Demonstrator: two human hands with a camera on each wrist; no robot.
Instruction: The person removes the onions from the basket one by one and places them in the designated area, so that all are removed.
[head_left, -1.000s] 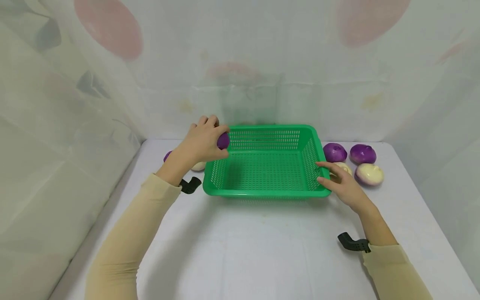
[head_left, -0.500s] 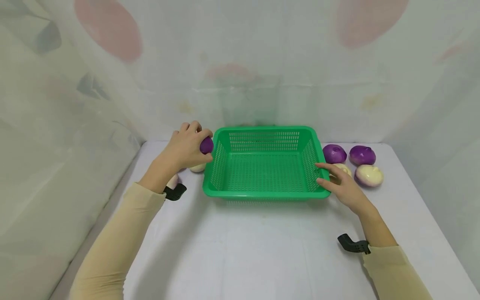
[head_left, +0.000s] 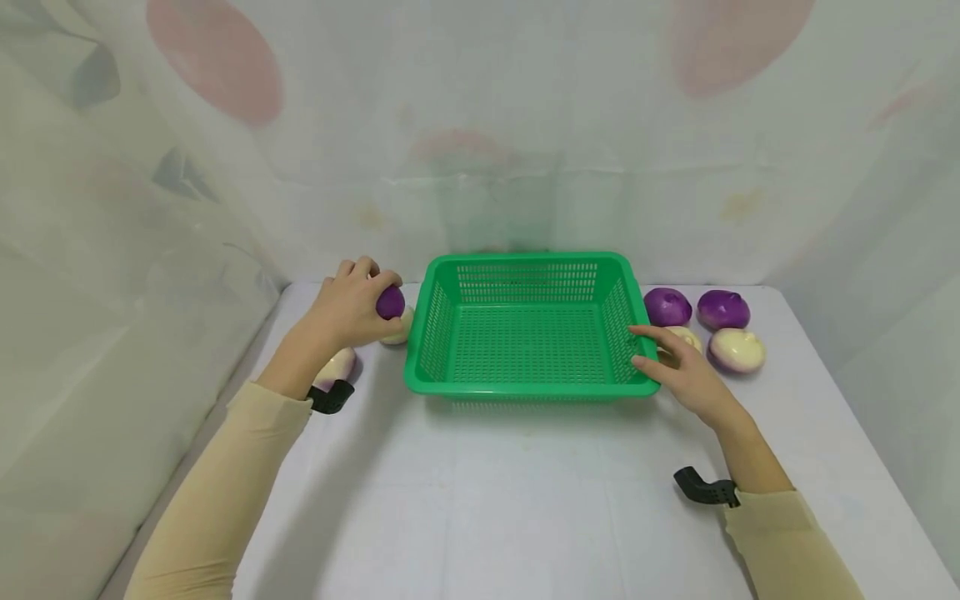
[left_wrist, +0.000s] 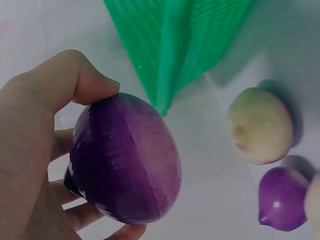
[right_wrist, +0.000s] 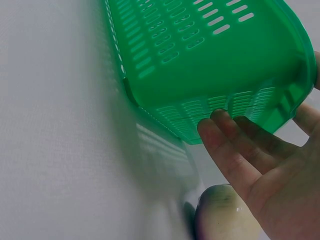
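My left hand (head_left: 352, 304) grips a purple onion (head_left: 390, 302) just left of the green plastic basket (head_left: 525, 389), low over the table. In the left wrist view the thumb and fingers curl round the purple onion (left_wrist: 125, 160) beside the basket's corner (left_wrist: 170, 55). My right hand (head_left: 675, 367) rests straight fingers (right_wrist: 235, 145) against the basket's right outer wall (right_wrist: 200, 60). Nothing lies in the basket.
A white onion (head_left: 397, 332) and a pale one (head_left: 335, 367) lie under my left hand and wrist. Two purple onions (head_left: 669, 306) (head_left: 723, 308) and two white ones (head_left: 738, 349) (head_left: 686, 337) lie right of the basket. A curtain surrounds the white table (head_left: 525, 500).
My left hand has carried the purple onion left and down, from the basket's far left corner to beside the white onions. The right hand and basket have not moved.
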